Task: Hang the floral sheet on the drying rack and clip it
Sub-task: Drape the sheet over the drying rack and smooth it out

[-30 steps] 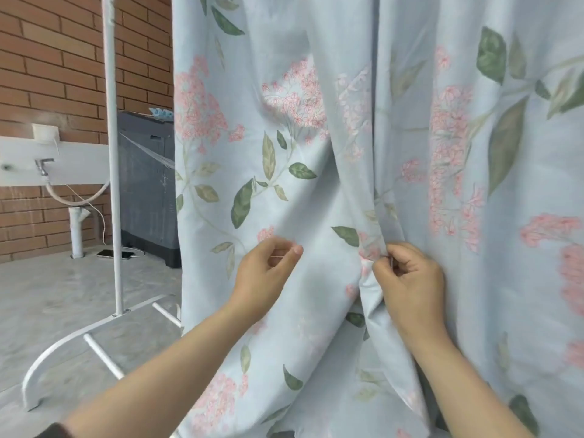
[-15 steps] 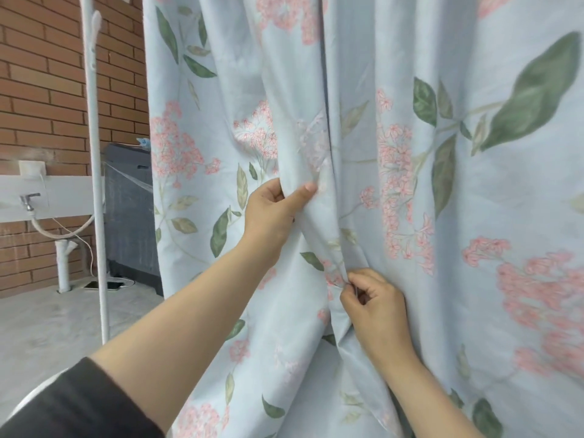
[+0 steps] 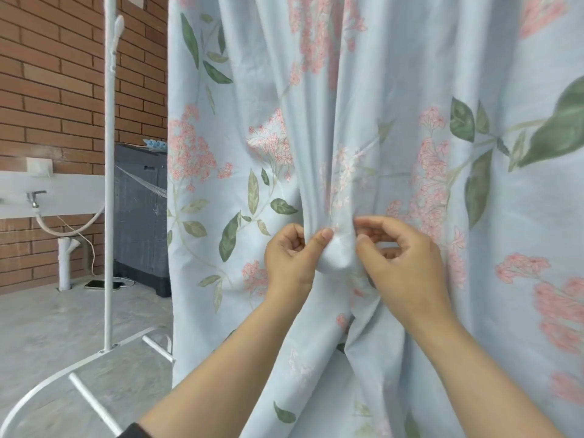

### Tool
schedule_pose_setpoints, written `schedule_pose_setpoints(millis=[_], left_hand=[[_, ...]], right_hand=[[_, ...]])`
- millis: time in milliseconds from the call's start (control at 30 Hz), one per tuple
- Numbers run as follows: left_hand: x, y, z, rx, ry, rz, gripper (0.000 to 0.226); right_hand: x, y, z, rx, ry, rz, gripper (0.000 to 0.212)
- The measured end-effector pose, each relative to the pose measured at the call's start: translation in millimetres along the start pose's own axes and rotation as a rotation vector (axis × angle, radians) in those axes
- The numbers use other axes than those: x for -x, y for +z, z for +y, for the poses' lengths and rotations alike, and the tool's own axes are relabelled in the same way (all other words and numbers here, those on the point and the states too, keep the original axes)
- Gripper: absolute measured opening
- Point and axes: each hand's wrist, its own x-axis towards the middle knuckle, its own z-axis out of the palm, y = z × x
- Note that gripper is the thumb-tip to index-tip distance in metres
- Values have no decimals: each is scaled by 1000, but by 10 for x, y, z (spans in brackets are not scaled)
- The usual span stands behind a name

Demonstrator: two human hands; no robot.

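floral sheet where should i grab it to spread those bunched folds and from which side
Take the floral sheet at the bunched fold at mid-height, from the front, one hand each side, as the left hand and right hand pinch it. The pleats run vertically and converge there, so pinching that ridge and pulling sideways should probably spread it.

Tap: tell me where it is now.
In the head view the tap is at the far left, on the white strip of the brick wall, left of the rack pole.
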Motion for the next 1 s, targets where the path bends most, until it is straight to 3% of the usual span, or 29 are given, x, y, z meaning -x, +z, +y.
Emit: schedule_pose_setpoints(millis=[133,300,400,633,833,1000], left_hand=[[1,56,20,-18,-7,-15,39],[-39,-30,81,-71,22,-39,33],[-42,-64,92,-127,60,-62,46],[54,-135,47,-220,122,-121,52],[312,-238,-421,-317,-12,-193,57],[449,-308,-381,-332,-192,-398,49]], right_hand=[[-493,135,-428,78,-138,81,27],[-1062,326,-676,496,-76,-21,54],[-1222,354,-695,671,-138,-16,27],[-1053,237,-406,483,-172,30,48],[-640,224,15,465,-193,20,51],[-369,64,204,503,-150,-48,52]])
